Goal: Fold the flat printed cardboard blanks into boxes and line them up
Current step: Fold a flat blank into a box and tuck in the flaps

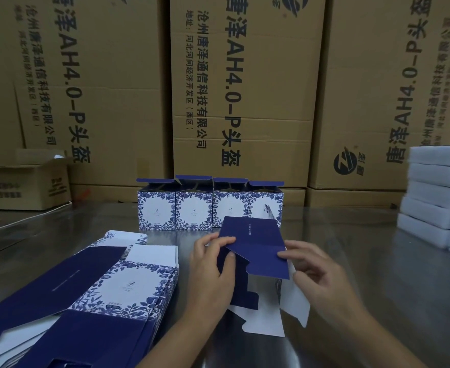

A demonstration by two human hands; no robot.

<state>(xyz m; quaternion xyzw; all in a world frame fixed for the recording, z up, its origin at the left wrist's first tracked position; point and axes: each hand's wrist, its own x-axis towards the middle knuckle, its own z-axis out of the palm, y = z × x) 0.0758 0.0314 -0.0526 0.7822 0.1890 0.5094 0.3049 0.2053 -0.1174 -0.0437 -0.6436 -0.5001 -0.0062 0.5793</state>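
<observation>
Blank (pixel 255 251) mid-worktop (pixel 351 235), half-opened, pinched by left hand (pixel 210 272) and right hand (pixel 316 272) at opposite edges. Step: forming the fifth box. Next: square it, tuck flaps, set beside boxes (pixel 210 208) toward far edge. Stack (pixel 128 285) front-left.

Navy blank (pixel 255 248); blue-and-white floral boxes (pixel 210 208); brown cartons (pixel 245 88); white stack (pixel 436 197).

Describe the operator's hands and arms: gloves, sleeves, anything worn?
Nothing worn that shows. The left hand and right hand are bare, with no gloves, rings or tape visible. The left forearm and right forearm are bare too: no sleeve, watch or band up to the frame edge.
</observation>
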